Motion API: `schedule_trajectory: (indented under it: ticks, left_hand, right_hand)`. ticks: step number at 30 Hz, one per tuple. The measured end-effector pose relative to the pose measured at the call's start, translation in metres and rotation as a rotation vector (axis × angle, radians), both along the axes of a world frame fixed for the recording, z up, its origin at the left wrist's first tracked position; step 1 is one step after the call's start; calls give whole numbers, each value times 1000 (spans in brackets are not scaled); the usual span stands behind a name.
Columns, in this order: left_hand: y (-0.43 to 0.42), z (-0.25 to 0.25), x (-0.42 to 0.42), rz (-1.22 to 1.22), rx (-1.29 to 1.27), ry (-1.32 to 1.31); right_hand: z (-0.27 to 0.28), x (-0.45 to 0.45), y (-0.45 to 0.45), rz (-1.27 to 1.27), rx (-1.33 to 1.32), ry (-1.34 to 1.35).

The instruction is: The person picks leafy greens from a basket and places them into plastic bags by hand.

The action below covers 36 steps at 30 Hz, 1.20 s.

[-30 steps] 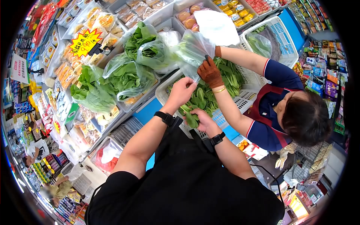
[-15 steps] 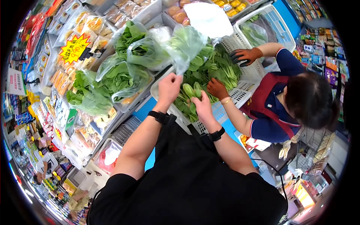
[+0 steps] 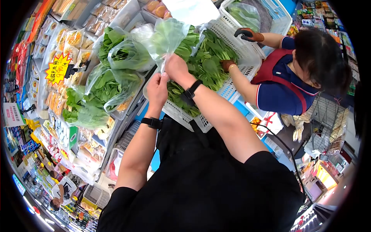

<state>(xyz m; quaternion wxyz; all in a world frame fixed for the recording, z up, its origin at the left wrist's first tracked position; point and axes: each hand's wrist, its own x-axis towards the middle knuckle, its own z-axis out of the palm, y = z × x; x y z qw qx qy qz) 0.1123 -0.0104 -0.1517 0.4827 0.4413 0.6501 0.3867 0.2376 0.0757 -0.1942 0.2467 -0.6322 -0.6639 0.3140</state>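
In the head view, a clear plastic bag (image 3: 164, 40) with leafy greens in it lies at the top middle, its gathered neck toward me. My left hand (image 3: 157, 91) is closed on the bag's neck with fingers pinched. Right beside it my right hand (image 3: 177, 69), also closed, is at the same neck; its fingertips are partly hidden. Loose leafy greens (image 3: 211, 65) fill a white plastic crate (image 3: 247, 71) under and right of my right forearm. Several bagged greens (image 3: 110, 83) lie to the left of my hands.
A co-worker (image 3: 286, 73) in a red apron stands at right, one gloved hand (image 3: 228, 65) on the greens, another (image 3: 249, 34) over the crate's edge. A second crate (image 3: 284, 15) stands behind. Packaged foods (image 3: 71, 50) and a yellow price sign (image 3: 58, 69) are at left.
My right hand has left the greens in the crate and moved up-left to the bag's neck beside my left hand. The co-worker's upper gloved hand has lifted off the greens. The view has shifted.
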Motion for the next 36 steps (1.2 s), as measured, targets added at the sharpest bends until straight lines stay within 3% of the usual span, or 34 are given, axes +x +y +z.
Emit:
schedule_trajectory:
  ticks: [2, 9, 11, 12, 14, 16, 20, 22, 24, 25, 27, 30, 32, 36]
  left_hand:
    - [-2, 6, -3, -8, -20, 9]
    - [-5, 11, -10, -54, -19, 21]
    - [-6, 5, -11, -67, -19, -20]
    - [-5, 1, -11, -61, -3, -22]
    - [-4, -1, -11, -54, 9, -25]
    - [-4, 2, -13, -70, -29, -84]
    - [-3, 7, -12, -78, 15, -88]
    - [-1, 1, -16, -99, 32, -78]
    - [-1, 4, -18, -81, 41, -82]
    - [-2, 1, -22, -85, 33, -70]
    - [1, -3, -30, -97, 15, -40]
    - [1, -6, -36, -113, -8, -61]
    - [-1, -6, -37, -94, 1, -64]
    - [-4, -11, -41, -123, -71, -24]
  right_hand:
    - [-1, -2, 5, -64, -126, -40]
    - [5, -12, 26, -120, -14, -94]
    - [22, -16, 25, 206, -95, -324]
    - [12, -17, 24, 203, -95, -330]
    - [-20, -19, 24, 370, 282, -571]
    - [-13, -18, 32, 364, 282, -510]
    - [10, -25, 42, 209, 17, -222]
    - [-3, -25, 42, 166, -87, -111]
    - [-51, -26, 42, 303, 169, -231]
    - [-7, -15, 37, 436, 180, -317]
    - [31, 2, 30, 446, 165, -229]
    - [31, 40, 11, 455, 222, -33]
    - [44, 71, -20, 248, 257, 97]
    - [53, 118, -71, -197, -54, 149]
